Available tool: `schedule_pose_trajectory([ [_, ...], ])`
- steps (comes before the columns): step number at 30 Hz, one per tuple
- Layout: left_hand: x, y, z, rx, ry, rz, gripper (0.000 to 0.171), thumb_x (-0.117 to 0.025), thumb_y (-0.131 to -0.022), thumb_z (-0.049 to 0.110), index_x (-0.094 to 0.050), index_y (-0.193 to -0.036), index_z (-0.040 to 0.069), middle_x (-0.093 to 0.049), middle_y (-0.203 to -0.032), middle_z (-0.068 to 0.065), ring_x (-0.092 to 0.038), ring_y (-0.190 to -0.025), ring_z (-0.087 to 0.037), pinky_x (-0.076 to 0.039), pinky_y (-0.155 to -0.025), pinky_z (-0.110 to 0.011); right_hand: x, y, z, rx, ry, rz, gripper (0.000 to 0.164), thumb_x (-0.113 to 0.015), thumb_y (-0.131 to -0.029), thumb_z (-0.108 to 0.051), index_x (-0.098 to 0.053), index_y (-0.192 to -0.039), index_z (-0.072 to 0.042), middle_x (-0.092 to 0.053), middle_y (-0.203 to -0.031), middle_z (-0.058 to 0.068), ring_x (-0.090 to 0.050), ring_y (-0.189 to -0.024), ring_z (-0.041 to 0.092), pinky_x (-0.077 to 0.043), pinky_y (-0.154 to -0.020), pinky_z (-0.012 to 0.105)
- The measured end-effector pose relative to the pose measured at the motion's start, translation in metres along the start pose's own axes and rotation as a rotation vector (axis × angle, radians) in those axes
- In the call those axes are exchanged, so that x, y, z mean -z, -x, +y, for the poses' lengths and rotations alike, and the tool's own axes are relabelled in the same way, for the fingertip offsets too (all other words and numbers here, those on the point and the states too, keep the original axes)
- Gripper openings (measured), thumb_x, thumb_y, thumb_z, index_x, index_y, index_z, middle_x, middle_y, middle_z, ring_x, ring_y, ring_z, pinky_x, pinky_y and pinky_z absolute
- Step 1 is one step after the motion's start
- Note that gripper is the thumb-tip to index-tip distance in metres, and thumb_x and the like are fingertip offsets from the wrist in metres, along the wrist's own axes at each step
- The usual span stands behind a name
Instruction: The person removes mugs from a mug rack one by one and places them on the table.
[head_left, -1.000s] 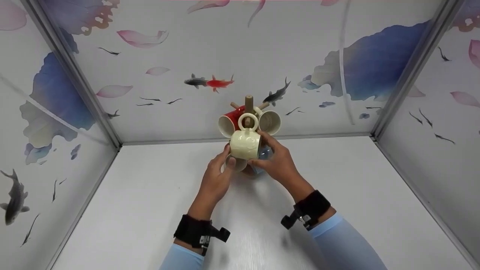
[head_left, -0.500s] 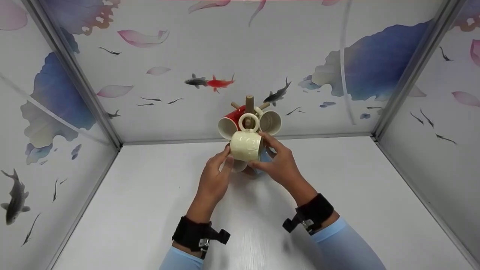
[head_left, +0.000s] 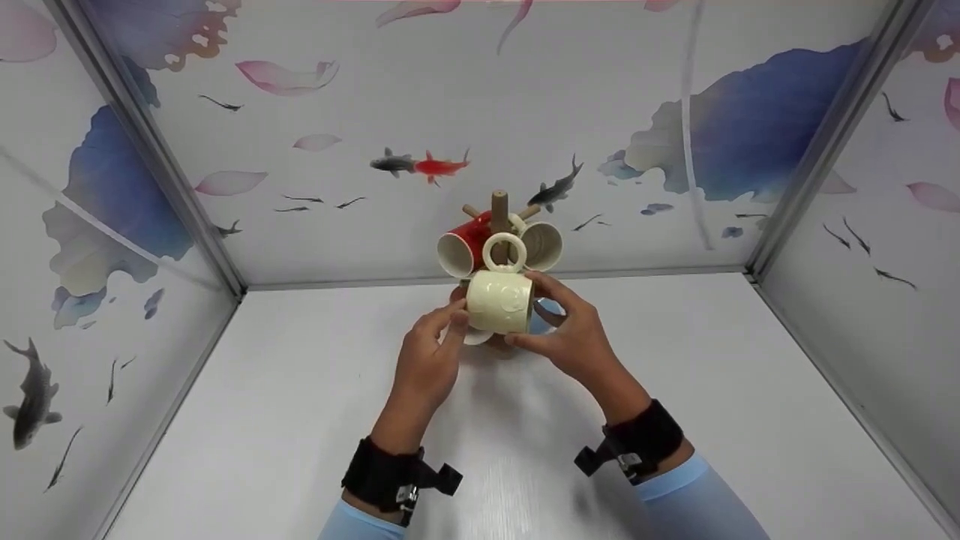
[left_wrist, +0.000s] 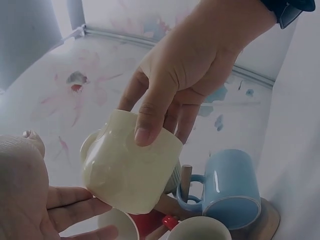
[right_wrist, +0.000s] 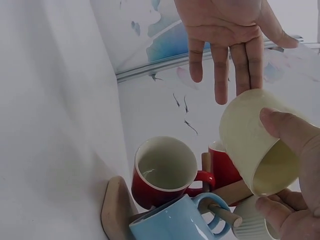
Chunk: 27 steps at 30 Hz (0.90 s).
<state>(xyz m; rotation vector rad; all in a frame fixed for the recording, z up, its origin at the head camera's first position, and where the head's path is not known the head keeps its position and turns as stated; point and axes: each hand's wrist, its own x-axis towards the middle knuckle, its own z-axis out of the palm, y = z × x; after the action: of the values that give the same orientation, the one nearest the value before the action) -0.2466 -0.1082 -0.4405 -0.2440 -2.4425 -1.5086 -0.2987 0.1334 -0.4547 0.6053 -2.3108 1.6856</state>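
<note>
A cream mug (head_left: pixel 499 304) lies on its side in front of a wooden mug tree (head_left: pixel 499 210), its ring handle upward. My right hand (head_left: pixel 581 341) holds it at the open end, thumb on one side and fingers on the other, as the right wrist view shows. My left hand (head_left: pixel 431 360) has its fingers extended, tips touching the mug's base. On the tree hang a red mug (head_left: pixel 472 238), another pale mug (head_left: pixel 546 246) and, lower down, a light blue mug (left_wrist: pixel 232 187). A second red mug (right_wrist: pixel 162 175) shows beside the blue one in the right wrist view.
The tree's wooden base (right_wrist: pixel 114 210) stands on a white table (head_left: pixel 300 405) near the back wall. White panels (head_left: pixel 480 97) printed with fish and petals enclose the table at the back and both sides, with metal strips (head_left: pixel 161 150) at the corners.
The cream mug has come slightly down and to the right, toward me; the peg end seen inside its handle earlier no longer shows there. The right hand moved with it; the left hand stays at its base.
</note>
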Motion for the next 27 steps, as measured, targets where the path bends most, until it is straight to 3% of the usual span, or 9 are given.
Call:
schedule_pose_trajectory([
  [8, -0.002, 0.005, 0.011, 0.012, 0.057, -0.030, 0.058, -0.056, -0.117, 0.054, -0.075, -0.149, 0.010, -0.073, -0.154, -0.011, -0.062, -0.154, -0.032, -0.052, -0.126, -0.059, 0.013, 0.012, 0.001, 0.076, 0.066, -0.032, 0.098, -0.107, -0.078, -0.010, -0.060, -0.163, -0.016, -0.066, -0.157, 0.007, -0.064, -0.148, 0.030, -0.058, -0.117, 0.040],
  [16, -0.008, 0.008, 0.012, 0.045, 0.106, -0.053, 0.052, -0.059, -0.117, 0.053, -0.081, -0.140, 0.011, -0.077, -0.149, -0.009, -0.066, -0.148, -0.032, -0.055, -0.121, -0.060, 0.029, 0.018, -0.003, 0.111, 0.163, -0.087, 0.095, -0.107, -0.077, -0.010, -0.063, -0.161, -0.017, -0.068, -0.155, 0.006, -0.065, -0.146, 0.029, -0.061, -0.115, 0.042],
  [20, -0.010, 0.007, 0.012, 0.089, 0.099, -0.056, 0.050, -0.060, -0.117, 0.051, -0.088, -0.117, 0.010, -0.083, -0.117, -0.006, -0.073, -0.123, -0.026, -0.058, -0.111, -0.052, 0.038, 0.020, -0.005, 0.138, 0.206, -0.125, 0.095, -0.108, -0.075, -0.008, -0.065, -0.159, -0.019, -0.067, -0.156, 0.006, -0.064, -0.148, 0.030, -0.060, -0.116, 0.048],
  [23, -0.011, 0.006, 0.013, 0.111, 0.108, -0.088, 0.052, -0.060, -0.117, 0.052, -0.088, -0.104, 0.009, -0.070, -0.093, -0.003, -0.061, -0.099, -0.022, -0.053, -0.092, -0.043, 0.045, 0.020, -0.007, 0.157, 0.219, -0.144, 0.094, -0.109, -0.073, -0.007, -0.067, -0.156, -0.020, -0.066, -0.156, 0.006, -0.064, -0.148, 0.031, -0.061, -0.115, 0.051],
  [27, -0.012, 0.007, 0.013, 0.123, 0.112, -0.151, 0.055, -0.059, -0.116, 0.055, -0.088, -0.110, 0.009, -0.079, -0.104, -0.005, -0.061, -0.102, -0.020, -0.054, -0.095, -0.043, 0.054, 0.021, -0.009, 0.157, 0.237, -0.164, 0.094, -0.109, -0.071, -0.005, -0.068, -0.154, -0.020, -0.065, -0.154, 0.006, -0.065, -0.146, 0.032, -0.063, -0.113, 0.053],
])
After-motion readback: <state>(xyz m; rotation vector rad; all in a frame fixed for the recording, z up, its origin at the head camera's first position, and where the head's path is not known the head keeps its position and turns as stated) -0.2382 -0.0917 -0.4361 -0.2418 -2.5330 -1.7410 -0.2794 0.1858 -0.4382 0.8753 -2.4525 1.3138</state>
